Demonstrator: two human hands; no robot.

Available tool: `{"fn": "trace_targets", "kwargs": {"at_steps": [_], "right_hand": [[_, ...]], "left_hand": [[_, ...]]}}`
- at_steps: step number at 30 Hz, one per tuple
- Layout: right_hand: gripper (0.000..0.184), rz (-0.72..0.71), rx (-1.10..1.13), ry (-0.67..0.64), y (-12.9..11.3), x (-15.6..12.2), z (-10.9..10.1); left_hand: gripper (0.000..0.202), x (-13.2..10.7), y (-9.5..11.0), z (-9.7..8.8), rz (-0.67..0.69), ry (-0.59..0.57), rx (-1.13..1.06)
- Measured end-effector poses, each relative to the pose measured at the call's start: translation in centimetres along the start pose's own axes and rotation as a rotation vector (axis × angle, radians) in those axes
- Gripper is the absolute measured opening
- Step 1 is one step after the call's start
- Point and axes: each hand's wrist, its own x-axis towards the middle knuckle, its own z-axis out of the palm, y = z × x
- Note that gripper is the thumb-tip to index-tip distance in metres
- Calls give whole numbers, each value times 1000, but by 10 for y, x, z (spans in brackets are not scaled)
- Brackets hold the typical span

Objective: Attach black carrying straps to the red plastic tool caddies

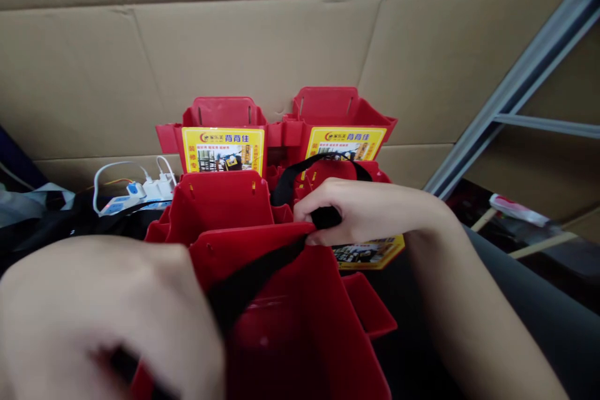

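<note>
My right hand [360,209] is closed in a pinch on a black strap [262,269] at the top edge of a red plastic bin [300,325] just in front of me. The strap runs down and left to my left hand [107,319], which is close to the camera, blurred, and curled round the strap's other end. A loop of the same strap arches behind my right hand. More red bins [220,203] stand in rows behind, two with yellow labels [223,150].
Brown cardboard sheets [234,44] form the wall behind the bins. A white power strip with plugged cables [140,190] lies at the left. A grey metal frame [525,81] slants at the right, with sticks below it. Dark fabric covers my lap.
</note>
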Motion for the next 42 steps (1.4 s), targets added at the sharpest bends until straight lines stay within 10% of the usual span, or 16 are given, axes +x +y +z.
{"fn": "trace_targets", "kwargs": {"at_steps": [3, 5, 9, 14, 22, 29, 34, 39, 42], "right_hand": [[7, 21, -40, 0, -2, 1, 1], [8, 33, -57, 6, -3, 1, 1], [6, 28, -66, 15, -4, 1, 2], [7, 22, -68, 6, -6, 1, 1], [7, -1, -64, -7, -3, 1, 0], [8, 26, -106, 28, -6, 0, 2], [8, 20, -104, 37, -5, -1, 3], [6, -19, -70, 66, -2, 0, 3], [6, -49, -58, 80, -1, 0, 2]], "left_hand": [[25, 18, 4, 10, -201, 95, -150], [22, 31, 5, 25, -422, 267, 60], [18, 42, 5, 51, -468, 257, 445], [17, 37, 6, 53, -554, 100, 511], [11, 26, 9, 16, -147, -428, -163], [42, 42, 6, 42, -690, 83, 134], [22, 40, -1, 53, -492, -38, 175], [30, 17, -9, 30, 14, -364, -268], [33, 11, -12, 17, 58, -419, -364]]}}
